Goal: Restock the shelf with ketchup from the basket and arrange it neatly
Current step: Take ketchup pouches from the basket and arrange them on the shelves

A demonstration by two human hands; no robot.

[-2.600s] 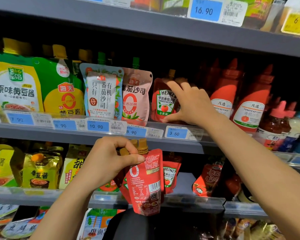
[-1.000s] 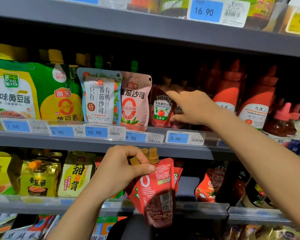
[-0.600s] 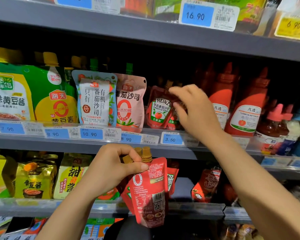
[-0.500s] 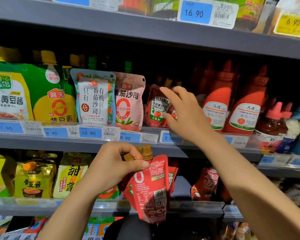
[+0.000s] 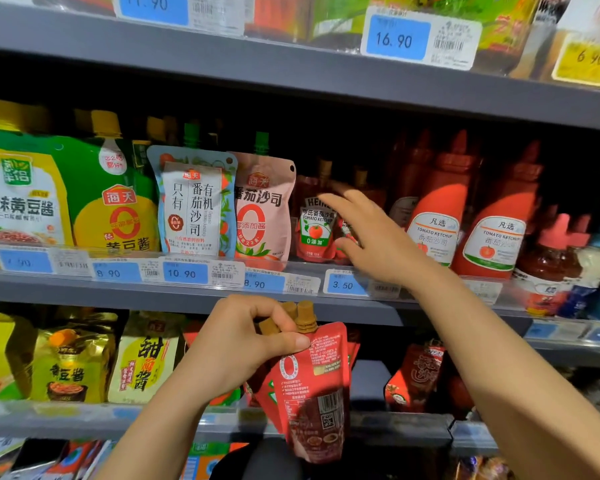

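Observation:
My left hand (image 5: 236, 344) grips a bunch of red ketchup pouches (image 5: 312, 389) by their tan caps, below the middle shelf's edge. My right hand (image 5: 371, 233) reaches over the middle shelf (image 5: 291, 303) with fingers spread and straight. It hovers in front of the small Heinz ketchup pouches (image 5: 314, 226) standing behind the 3.50 price tag (image 5: 343, 284). A second Heinz pouch sits partly hidden behind that hand. I cannot tell whether the fingers touch a pouch.
Left of the Heinz pouches stand a pink pouch (image 5: 262, 209), a blue-white pouch (image 5: 193, 202) and green-yellow soybean paste bags (image 5: 115, 202). Tall red ketchup bottles (image 5: 437, 216) stand to the right. The shelf above (image 5: 291, 71) hangs low. More pouches fill the lower shelf (image 5: 73, 362).
My right hand has opened and spread its fingers in front of the Heinz pouches, after curling over them half a second ago. My left hand still holds the pouch bunch in the same place.

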